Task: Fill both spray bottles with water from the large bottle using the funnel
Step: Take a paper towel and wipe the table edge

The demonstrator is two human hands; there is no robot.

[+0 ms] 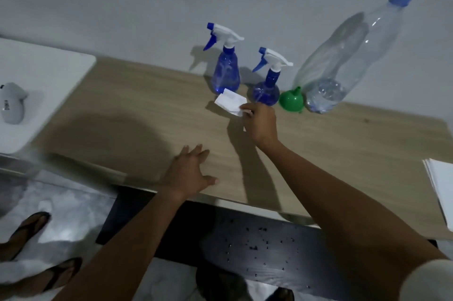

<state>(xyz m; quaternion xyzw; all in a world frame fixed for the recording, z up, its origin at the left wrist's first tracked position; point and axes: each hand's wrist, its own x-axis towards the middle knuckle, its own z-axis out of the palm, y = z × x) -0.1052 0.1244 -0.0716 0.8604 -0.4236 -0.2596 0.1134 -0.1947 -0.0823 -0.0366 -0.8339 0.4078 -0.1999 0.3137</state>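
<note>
1 long light wood-grain desk point(147, 114) runs along a pale grey wall, and everything for the job stands at its far edge. The tall clear plastic water bottle with a blue cap point(348, 55) is the biggest thing there; it stands at the right end of the row, capped, with water showing only in its lower part. Left of it, at the far left of the row, stands the taller translucent blue spray bottle with a white and blue trigger head point(226, 65). Between those 2 sits the shorter, rounder blue spray bottle with the same kind of trigger head point(266, 85). Both spray heads are on. The small green plastic funnel point(291, 100) rests wide end down on the desk, just beside the base of the water bottle and right next to the shorter spray bottle.

The left hand point(190, 173) lies near the front edge of the desk, fingers spread wide, holding nothing. The right hand point(259, 124) reaches forward in front of the shorter spray bottle and pinches the corner of a small folded white paper point(231, 103), which lies just before the taller spray bottle. A stack of white sheets point(441, 188) sits at the right end of the desk.
</note>
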